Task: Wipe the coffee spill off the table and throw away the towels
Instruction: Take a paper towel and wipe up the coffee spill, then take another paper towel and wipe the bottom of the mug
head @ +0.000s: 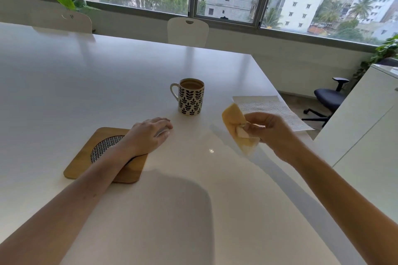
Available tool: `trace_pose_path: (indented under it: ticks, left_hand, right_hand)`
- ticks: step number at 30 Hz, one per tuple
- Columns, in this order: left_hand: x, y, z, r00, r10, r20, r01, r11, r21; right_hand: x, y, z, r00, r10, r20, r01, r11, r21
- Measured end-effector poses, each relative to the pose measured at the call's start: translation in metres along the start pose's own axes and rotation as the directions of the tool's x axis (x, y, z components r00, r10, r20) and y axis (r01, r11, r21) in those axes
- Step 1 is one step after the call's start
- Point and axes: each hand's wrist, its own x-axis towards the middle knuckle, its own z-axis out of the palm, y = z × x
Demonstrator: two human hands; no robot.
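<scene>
My right hand (267,132) is raised just above the white table (107,75), pinching a folded paper towel (233,123) that is stained yellow-brown with coffee. A clean white paper towel (273,106) lies flat near the table's right edge, behind that hand. My left hand (150,133) rests palm down on the table, fingers loosely curled, holding nothing, its wrist lying over a wooden coaster (86,157). A leaf-patterned mug (191,97) of coffee stands upright beyond both hands. No spill is visible on the glossy tabletop.
Two white chairs (188,31) stand at the far side of the table, under the windows. A black office chair (327,99) and a white cabinet (366,125) are to the right of the table. Plants sit by the windowsill.
</scene>
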Motion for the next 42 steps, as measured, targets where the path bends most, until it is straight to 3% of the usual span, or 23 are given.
trace_pose_path:
  ticks: [1, 3, 4, 6, 9, 12, 15, 18, 21, 26, 35, 42]
  left_hand:
    - [0.000, 0.000, 0.000, 1.000, 0.000, -0.001, 0.000, 1.000, -0.002]
    - [0.000, 0.000, 0.000, 1.000, 0.000, 0.001, 0.000, 1.000, -0.001]
    - [0.000, 0.000, 0.000, 1.000, -0.002, 0.003, 0.002, 1.000, 0.001]
    - [0.000, -0.001, 0.000, 1.000, -0.002, 0.003, 0.002, 1.000, 0.001]
    - [-0.001, 0.001, -0.001, 1.000, -0.001, 0.004, 0.001, 1.000, -0.005]
    - [-0.002, 0.002, -0.002, 1.000, -0.001, 0.000, 0.001, 1.000, -0.006]
    - [-0.002, 0.003, -0.002, 1.000, 0.003, 0.002, -0.003, 1.000, 0.001]
    - [-0.002, 0.004, -0.002, 1.000, 0.003, 0.003, -0.003, 1.000, -0.002]
    - [-0.002, 0.004, -0.003, 1.000, 0.003, 0.001, -0.003, 1.000, -0.001]
    - [-0.003, 0.005, -0.004, 1.000, -0.001, 0.005, 0.001, 1.000, -0.005]
    - [-0.001, 0.004, -0.002, 1.000, 0.003, 0.004, -0.003, 1.000, 0.009]
    - [-0.001, 0.004, -0.002, 1.000, 0.001, 0.001, -0.001, 1.000, 0.011]
  right_hand:
    - [-0.001, 0.002, 0.004, 0.988, -0.146, -0.055, 0.135, 0.976, -0.172]
    - [-0.006, 0.008, 0.013, 0.907, -0.421, 0.028, 0.376, 0.776, -0.507]
    - [-0.010, 0.014, 0.017, 0.859, -0.501, 0.105, 0.459, 0.664, -0.590]
    - [-0.014, 0.026, 0.023, 0.814, -0.544, 0.203, 0.530, 0.552, -0.644]
    - [-0.017, 0.036, 0.028, 0.822, -0.541, 0.177, 0.501, 0.540, -0.677]
    - [-0.021, 0.033, 0.030, 0.847, -0.516, 0.127, 0.463, 0.599, -0.653]
    - [-0.032, 0.027, 0.036, 0.877, -0.408, 0.254, 0.477, 0.678, -0.560]
    - [-0.037, 0.022, 0.036, 0.923, -0.275, 0.268, 0.380, 0.757, -0.531]
    - [-0.031, 0.018, 0.029, 0.966, -0.249, 0.076, 0.258, 0.875, -0.411]
    - [-0.006, 0.024, 0.011, 0.951, -0.211, -0.224, 0.125, 0.931, -0.344]
    - [0.047, 0.047, -0.031, 0.931, -0.015, -0.365, -0.244, 0.716, -0.654]
    - [0.086, 0.065, -0.056, 0.883, 0.076, -0.464, -0.418, 0.579, -0.700]
